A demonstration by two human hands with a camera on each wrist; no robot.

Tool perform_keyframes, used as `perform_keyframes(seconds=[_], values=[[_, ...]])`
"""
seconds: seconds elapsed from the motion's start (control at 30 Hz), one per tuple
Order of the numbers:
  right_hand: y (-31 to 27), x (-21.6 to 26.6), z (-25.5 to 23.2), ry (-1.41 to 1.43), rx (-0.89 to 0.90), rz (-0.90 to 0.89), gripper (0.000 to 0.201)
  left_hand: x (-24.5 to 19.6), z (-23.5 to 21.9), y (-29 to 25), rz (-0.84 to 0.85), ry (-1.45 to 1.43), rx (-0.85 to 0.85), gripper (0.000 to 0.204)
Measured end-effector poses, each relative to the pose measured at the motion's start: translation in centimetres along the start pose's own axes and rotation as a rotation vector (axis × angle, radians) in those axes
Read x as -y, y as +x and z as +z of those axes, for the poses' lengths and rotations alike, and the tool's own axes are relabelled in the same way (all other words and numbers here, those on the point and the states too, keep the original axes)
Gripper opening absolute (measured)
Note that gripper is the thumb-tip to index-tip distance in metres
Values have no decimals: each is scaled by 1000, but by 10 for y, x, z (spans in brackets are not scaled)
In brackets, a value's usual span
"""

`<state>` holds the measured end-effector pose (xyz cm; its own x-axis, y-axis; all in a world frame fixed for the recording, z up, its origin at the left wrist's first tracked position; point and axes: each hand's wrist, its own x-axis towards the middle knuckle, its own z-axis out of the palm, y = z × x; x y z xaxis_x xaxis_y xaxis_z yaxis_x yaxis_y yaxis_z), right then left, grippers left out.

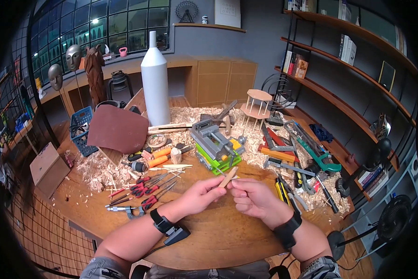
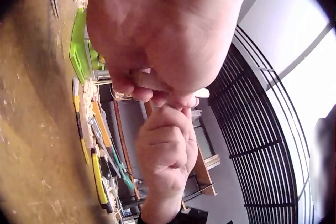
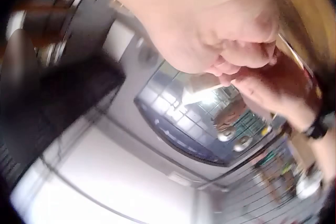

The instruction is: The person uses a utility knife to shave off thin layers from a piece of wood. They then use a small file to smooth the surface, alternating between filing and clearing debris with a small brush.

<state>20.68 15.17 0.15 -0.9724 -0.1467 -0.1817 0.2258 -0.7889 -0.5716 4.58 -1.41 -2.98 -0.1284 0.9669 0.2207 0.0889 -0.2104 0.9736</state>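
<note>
A short, pale wooden stick (image 1: 229, 177) with a tapered end is held up over the front of the workbench, in front of the vise. My left hand (image 1: 205, 193) grips it between thumb and fingers. From the other side my right hand (image 1: 255, 197) pinches at the stick, its remaining fingers curled into the palm. Both hands' fingertips meet around the wood. In the left wrist view, part of the stick (image 2: 152, 81) shows between the left fingers. Its pale tip (image 3: 202, 97) sticks out past the fingertips in the right wrist view.
A grey and green vise (image 1: 213, 144) stands just beyond the hands amid wood shavings. Red-handled screwdrivers (image 1: 149, 201) and a micrometer (image 1: 127, 210) lie at the left. Yellow cutters (image 1: 281, 191), a hammer (image 1: 327, 193) and a green saw (image 1: 318, 156) lie at the right.
</note>
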Motion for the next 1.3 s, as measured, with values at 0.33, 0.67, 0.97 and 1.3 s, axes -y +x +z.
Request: perform_keyframes(seconds=[0.33, 0.67, 0.97, 1.3], values=[[-3, -10, 26, -1504, -577, -638, 22, -2, 4, 4, -16, -413, -132, 38], [1, -30, -9, -1485, -576, -904, 25, 13, 17, 9, -28, -398, -344, 29], [-20, -24, -18, -1209, -541, -551, 24, -7, -22, 4, 0, -455, -387, 35], [-25, -25, -19, -1116, -577, -690, 15, -3, -7, 0, -119, -818, -136, 45]])
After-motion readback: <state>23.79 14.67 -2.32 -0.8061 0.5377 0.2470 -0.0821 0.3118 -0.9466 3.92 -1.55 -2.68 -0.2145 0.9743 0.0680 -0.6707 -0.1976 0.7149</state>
